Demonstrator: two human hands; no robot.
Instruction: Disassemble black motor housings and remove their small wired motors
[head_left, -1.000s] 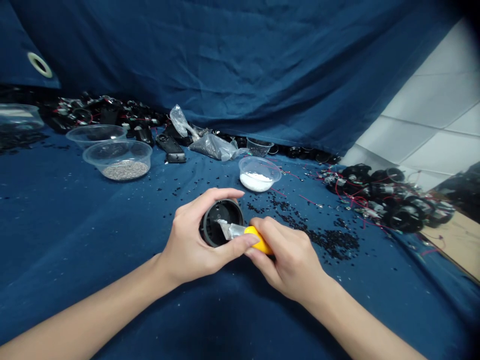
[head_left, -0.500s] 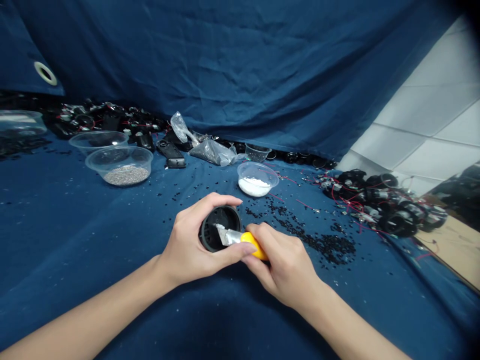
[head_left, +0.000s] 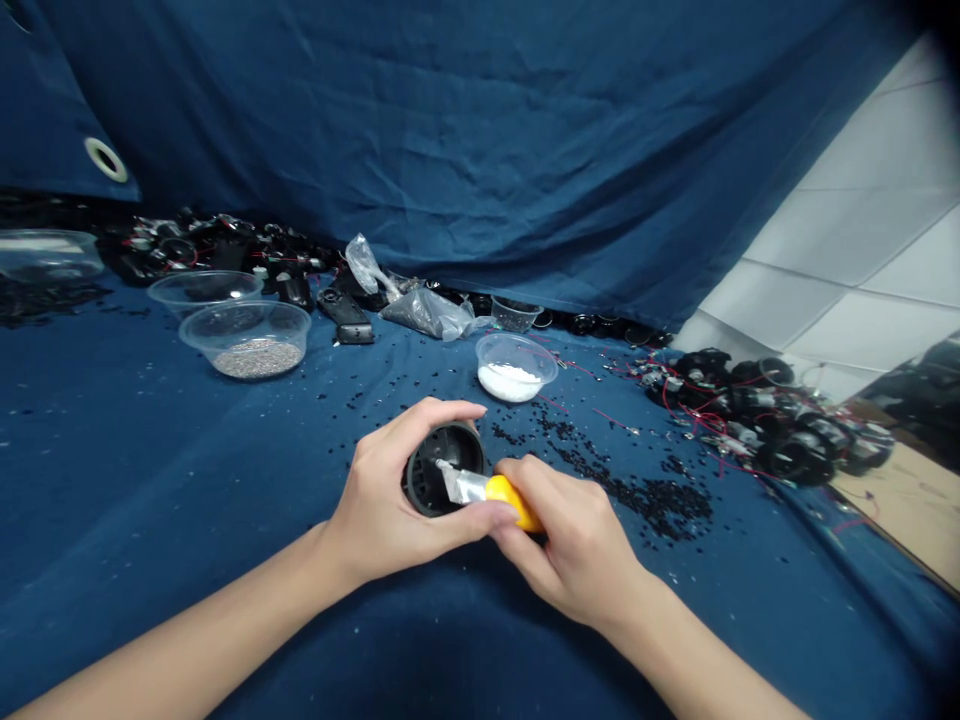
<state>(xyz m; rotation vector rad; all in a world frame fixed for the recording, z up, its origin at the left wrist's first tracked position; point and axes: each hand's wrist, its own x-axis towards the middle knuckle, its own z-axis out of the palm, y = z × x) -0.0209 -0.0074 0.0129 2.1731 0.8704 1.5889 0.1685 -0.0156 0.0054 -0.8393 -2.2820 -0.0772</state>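
My left hand [head_left: 394, 500] is wrapped round a round black plastic housing [head_left: 461, 450], its open side tilted toward me. In my right hand [head_left: 566, 540] is a yellow-handled utility knife [head_left: 514, 500]. The knife's metal front end reaches into the housing, and a small white bit shows at its tip. My left thumb lies against the knife near the yellow handle. Beyond the hands stands a clear plastic bowl [head_left: 516, 350] with white material in it. Small black pieces [head_left: 660, 505] lie scattered on the blue cloth to the right.
At the left, a clear bowl [head_left: 247, 325] holds small grey pieces. Behind are a clear plastic bag [head_left: 431, 312] and a black device part [head_left: 346, 315]. Black parts with red wires [head_left: 787, 425] are heaped at the right, beside cardboard [head_left: 907, 495]. A blue curtain [head_left: 465, 130] hangs behind.
The whole view has shifted slightly, so things sit a little lower. Both hands keep their hold, and the knife tip stays inside the housing with hardly any movement.
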